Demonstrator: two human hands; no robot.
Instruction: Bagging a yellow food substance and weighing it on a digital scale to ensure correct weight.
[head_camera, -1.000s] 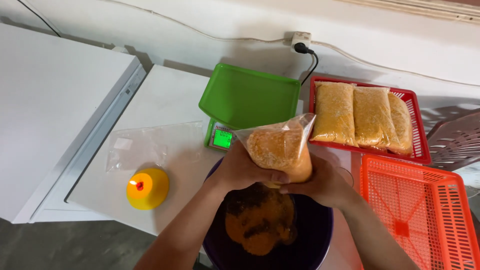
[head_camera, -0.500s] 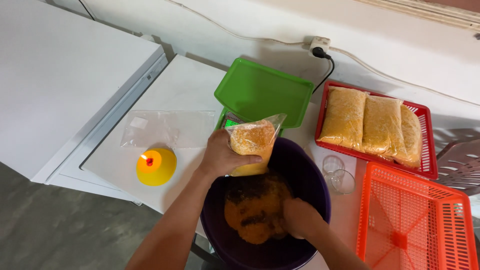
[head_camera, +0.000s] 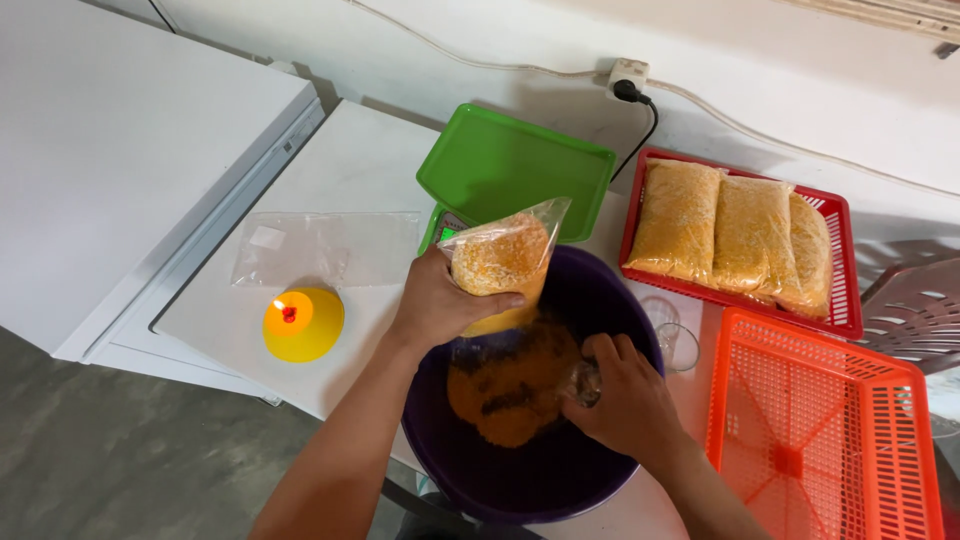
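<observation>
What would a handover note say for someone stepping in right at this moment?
Left hand: grip closed around a partly filled clear bag, held above the purple basin.
Right hand: inside the basin, holding a small clear cup at the orange grain.
Done: three filled bags lie in the red basket.
Left: held bag not full or closed; empty bags by the lit yellow candle; green scale tray and orange basket hold nothing.

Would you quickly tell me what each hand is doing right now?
Left hand: closed, holding the clear bag of orange grain.
Right hand: closed on a small clear scoop in the purple basin.
</observation>
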